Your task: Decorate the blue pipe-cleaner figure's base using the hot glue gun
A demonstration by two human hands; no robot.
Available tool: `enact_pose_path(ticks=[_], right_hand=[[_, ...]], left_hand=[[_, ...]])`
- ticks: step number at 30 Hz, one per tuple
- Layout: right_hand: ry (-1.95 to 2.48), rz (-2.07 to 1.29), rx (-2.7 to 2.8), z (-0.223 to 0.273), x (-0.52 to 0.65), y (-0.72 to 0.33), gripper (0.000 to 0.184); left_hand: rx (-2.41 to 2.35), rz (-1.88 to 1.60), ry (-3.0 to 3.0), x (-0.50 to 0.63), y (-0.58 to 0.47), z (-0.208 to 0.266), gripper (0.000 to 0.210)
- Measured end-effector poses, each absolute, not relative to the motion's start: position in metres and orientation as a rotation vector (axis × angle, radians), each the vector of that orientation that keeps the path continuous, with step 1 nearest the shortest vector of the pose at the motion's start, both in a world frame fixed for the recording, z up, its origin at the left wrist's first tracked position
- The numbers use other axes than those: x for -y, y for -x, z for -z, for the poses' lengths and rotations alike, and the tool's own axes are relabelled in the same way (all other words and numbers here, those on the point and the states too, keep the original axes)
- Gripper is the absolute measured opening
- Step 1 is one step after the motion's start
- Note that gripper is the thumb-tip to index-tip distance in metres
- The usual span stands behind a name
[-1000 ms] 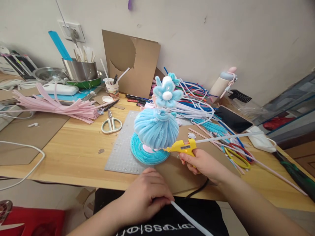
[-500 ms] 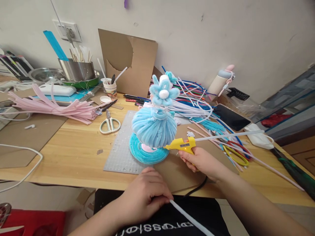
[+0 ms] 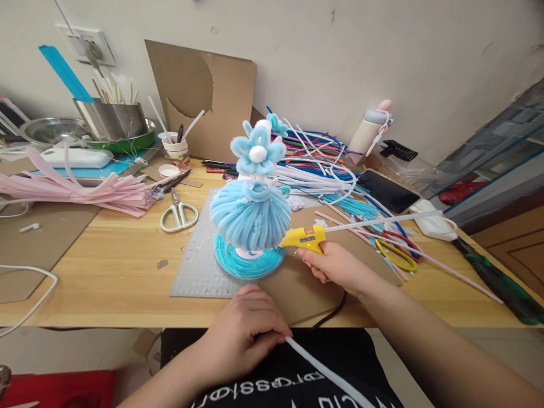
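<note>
In my right hand (image 3: 335, 266) is a yellow hot glue gun (image 3: 309, 239), with a pale glue stick out of its back. Its nozzle points left, at the gap between the skirt and base of a light blue pipe-cleaner figure (image 3: 250, 218); whether it touches is unclear. Flower petals with a white pom-pom top the pleated round skirt. The coiled turquoise base (image 3: 250, 271) stands on a grey cutting mat (image 3: 193, 277). My left hand (image 3: 250, 331), closed near the table's front edge, pinches the end of a pale pipe cleaner (image 3: 327, 371) that runs down across my lap.
White-handled scissors (image 3: 179, 215) and a pink pipe-cleaner bundle (image 3: 97, 190) lie left. Behind the figure are heaped coloured pipe cleaners (image 3: 314, 147), a paper cup (image 3: 176, 150) and a leaning cardboard sheet (image 3: 233, 96). A phone (image 3: 386, 190) and yellow-handled tool (image 3: 395, 255) lie right.
The view has shifted, so the tabletop things appear further left. The glue gun stays beside the figure's base, and both hands keep their hold.
</note>
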State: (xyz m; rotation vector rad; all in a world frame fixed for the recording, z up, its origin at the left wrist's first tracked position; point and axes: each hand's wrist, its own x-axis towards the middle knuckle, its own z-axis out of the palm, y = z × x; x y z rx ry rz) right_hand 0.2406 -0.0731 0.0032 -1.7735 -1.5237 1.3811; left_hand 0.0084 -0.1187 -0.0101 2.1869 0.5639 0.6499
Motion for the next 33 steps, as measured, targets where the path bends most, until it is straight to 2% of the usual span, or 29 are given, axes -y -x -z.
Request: enact_pose_path(ticks=[21, 33], right_hand=[[1.693, -1.366, 1.480, -0.006, 0.054, -0.225, 0.028], [1.791, -1.296, 1.571, -0.015, 0.050, -0.211, 0.029]], left_hand=[[-0.546, -0.640, -2.189, 0.118, -0.009, 0.008, 0.012], [-0.554, -0.673, -2.189, 0.120, -0.008, 0.010, 0.013]])
